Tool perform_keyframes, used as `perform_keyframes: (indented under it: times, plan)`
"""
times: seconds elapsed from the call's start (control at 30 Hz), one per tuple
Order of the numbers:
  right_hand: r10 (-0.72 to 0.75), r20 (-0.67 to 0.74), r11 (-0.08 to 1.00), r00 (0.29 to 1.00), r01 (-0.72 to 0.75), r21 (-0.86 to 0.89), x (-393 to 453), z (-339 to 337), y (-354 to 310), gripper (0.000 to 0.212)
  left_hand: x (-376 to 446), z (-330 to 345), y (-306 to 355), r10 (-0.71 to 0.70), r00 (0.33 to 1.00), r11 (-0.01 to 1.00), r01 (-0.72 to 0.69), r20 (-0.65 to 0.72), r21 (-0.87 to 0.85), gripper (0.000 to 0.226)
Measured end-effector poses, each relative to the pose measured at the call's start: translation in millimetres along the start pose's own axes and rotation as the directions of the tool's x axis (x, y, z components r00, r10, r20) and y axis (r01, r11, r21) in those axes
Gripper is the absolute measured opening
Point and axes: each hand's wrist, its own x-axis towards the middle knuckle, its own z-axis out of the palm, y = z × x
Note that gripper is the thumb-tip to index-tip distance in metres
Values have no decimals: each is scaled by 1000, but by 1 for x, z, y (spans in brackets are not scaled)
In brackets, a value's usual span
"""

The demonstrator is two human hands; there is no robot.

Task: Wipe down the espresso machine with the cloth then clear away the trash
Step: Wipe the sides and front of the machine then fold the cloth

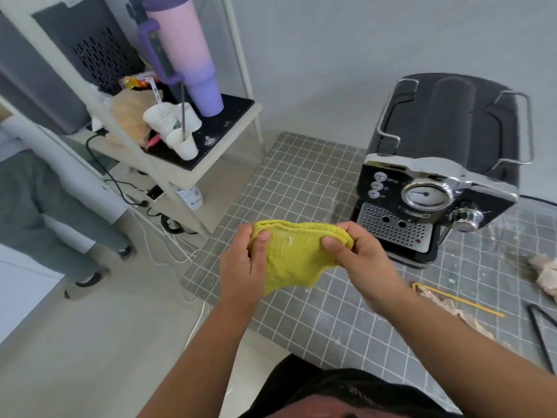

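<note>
Yellow cloth (294,254) pinched btwn both hands' fingers: left hand (241,267), right hand (358,257), above table.

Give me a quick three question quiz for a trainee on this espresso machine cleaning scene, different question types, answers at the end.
1. True or false: the yellow cloth already touches the espresso machine.
2. Multiple choice: what holds the cloth? A) left hand only B) right hand only C) both hands
3. Fill in: the crumpled paper trash lies on the tiled table to the machine's ____ in the picture.

Key: 1 false, it is held in the air in front of the machine; 2 C; 3 right.
</note>
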Motion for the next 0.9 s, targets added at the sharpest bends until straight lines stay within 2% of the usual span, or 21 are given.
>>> perform_keyframes:
  times: [0.07,0.2,0.33,0.4,0.5,0.63,0.8,0.9]
  plan:
    - [80,-68,995,994,-76,59,14,24,20,6,-1,-3,-18,-80,997,997,80,-15,10,22]
    - [63,-128,952,990,-98,-289,28,61,55,6,-6,-12,-53,-242,970,970,241,25,31,20]
    - [133,-115,913,984,-167,-373,38,93,77,18,-4,-26,-95,-424,902,899,410,77,152,25]
    - [191,-107,904,976,-217,-369,42,107,90,16,-3,-32,-120,-493,862,860,461,119,218,23]
    - [294,-74,885,953,-301,-356,34,125,112,9,-11,-37,-148,-548,816,821,482,183,306,26]
    - [321,-104,879,941,-337,-337,29,136,131,6,-16,-42,-168,-567,789,809,480,235,340,31]
    - [357,-122,818,926,-373,-439,53,132,138,8,3,-31,-187,-522,808,814,376,272,444,37]
    - [358,-133,752,924,-370,-545,69,122,135,10,13,-21,-200,-444,846,836,271,297,478,37]
